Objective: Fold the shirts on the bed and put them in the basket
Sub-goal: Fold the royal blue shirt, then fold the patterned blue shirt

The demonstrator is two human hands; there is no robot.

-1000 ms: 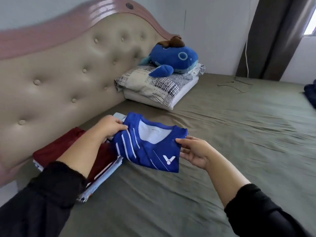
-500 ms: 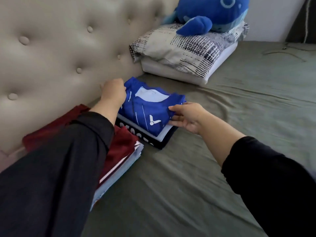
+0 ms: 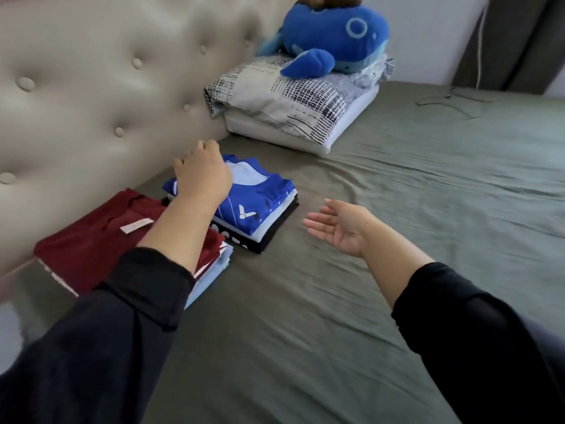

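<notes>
Head view: a folded blue sports shirt (image 3: 244, 206) tops a small stack on the olive-green bed sheet (image 3: 305, 332), close to the tufted beige headboard (image 3: 91, 87).
The left hand (image 3: 203, 175) lies over the shirt's far left corner, fingers curled downward — whether it pinches the cloth I cannot tell. The right hand (image 3: 339, 226) hovers just right of the stack, palm up, fingers relaxed and spread, holding nothing. Under the blue shirt lie pale and black folded garments (image 3: 269, 237); beside them, to the left, is a second pile topped by a folded maroon shirt (image 3: 91, 240). Behind sit a patterned pillow (image 3: 290, 96) and a blue whale plush (image 3: 333, 35) on top — no basket shows.
</notes>
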